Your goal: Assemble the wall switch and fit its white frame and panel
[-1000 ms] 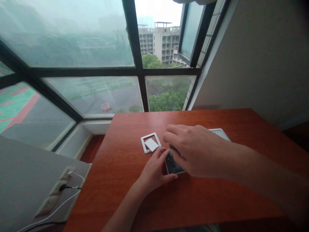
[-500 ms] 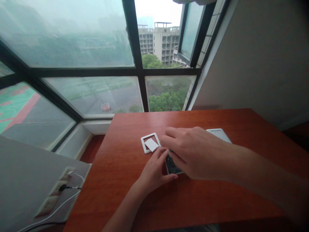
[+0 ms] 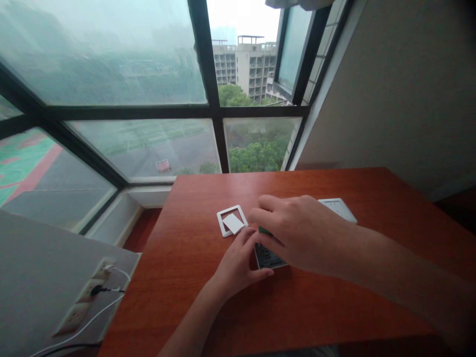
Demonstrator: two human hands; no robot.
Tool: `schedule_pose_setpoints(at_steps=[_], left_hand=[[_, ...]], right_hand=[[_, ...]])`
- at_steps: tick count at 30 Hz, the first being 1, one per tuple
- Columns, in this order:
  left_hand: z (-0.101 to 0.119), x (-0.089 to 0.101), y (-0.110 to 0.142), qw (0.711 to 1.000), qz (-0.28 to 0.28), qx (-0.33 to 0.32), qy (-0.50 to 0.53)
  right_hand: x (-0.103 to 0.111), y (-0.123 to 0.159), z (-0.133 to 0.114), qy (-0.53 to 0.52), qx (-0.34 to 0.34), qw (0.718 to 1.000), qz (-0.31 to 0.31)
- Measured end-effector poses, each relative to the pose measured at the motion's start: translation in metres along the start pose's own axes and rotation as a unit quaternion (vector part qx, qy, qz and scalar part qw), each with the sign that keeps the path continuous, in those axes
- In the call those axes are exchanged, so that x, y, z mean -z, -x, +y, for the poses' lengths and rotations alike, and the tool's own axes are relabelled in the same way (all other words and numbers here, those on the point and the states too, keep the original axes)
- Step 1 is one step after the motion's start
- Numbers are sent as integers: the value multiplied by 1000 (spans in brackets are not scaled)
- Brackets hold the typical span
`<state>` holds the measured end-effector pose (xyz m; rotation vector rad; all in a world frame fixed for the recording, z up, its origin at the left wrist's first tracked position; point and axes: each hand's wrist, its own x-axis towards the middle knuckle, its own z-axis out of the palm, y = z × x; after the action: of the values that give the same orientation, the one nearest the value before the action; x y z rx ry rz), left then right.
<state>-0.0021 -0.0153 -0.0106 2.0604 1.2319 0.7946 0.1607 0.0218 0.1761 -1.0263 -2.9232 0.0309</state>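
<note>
A dark-faced rectangular piece with a white edge, resembling the back of a wall switch or socket, lies on the table, held at its left by my left hand. My left fingers rest along its far side and the thumb along its near edge. Over it is my right hand, closed on a small green object. Most of that object is hidden, so its kind cannot be told. Just beyond my left fingertips lies a white square frame, with a white flat plate tilted across its opening.
Behind my right wrist a white panel lies on the reddish wooden table. Windows stand past the far edge. Wall sockets with plugged-in cables are at lower left.
My right hand has turned and shifted slightly right, showing more of the green object and the dark-faced piece. My left hand has hardly moved.
</note>
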Motion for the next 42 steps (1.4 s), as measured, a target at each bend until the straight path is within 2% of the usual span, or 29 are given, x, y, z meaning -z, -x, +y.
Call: schedule_pose_setpoints(at_steps=[3, 5, 11, 18, 24, 26, 29, 33, 38, 42], left_hand=[[0, 1, 0, 1000, -4, 2, -1], [1, 1, 0, 1000, -3, -2, 5], [3, 3, -2, 1000, -8, -11, 23], [-1, 2, -1, 1000, -12, -5, 10], [-1, 2, -1, 999, 0, -13, 34], [-1, 1, -1, 999, 14, -7, 35], [-2, 0, -2, 997, 77, 4, 17], [1, 1, -5, 991, 137, -13, 4], [5, 6, -9, 987, 158, -21, -10], [10, 9, -10, 989, 140, -41, -11]], right_hand=[[-6, -4, 1, 51, -67, 996, 22], [-7, -4, 2, 46, -81, 995, 24], [0, 1, 7, -31, -15, 999, -8], [-13, -5, 10, 47, -74, 995, 46], [-5, 1, 5, -15, -55, 998, 17], [-3, 2, 4, -22, -40, 999, 5], [-5, 0, 3, 4, -31, 999, 18], [-10, -5, 2, 52, -60, 996, 38], [-6, -4, -1, 18, -73, 997, 34], [3, 4, 0, -43, -12, 999, 3]])
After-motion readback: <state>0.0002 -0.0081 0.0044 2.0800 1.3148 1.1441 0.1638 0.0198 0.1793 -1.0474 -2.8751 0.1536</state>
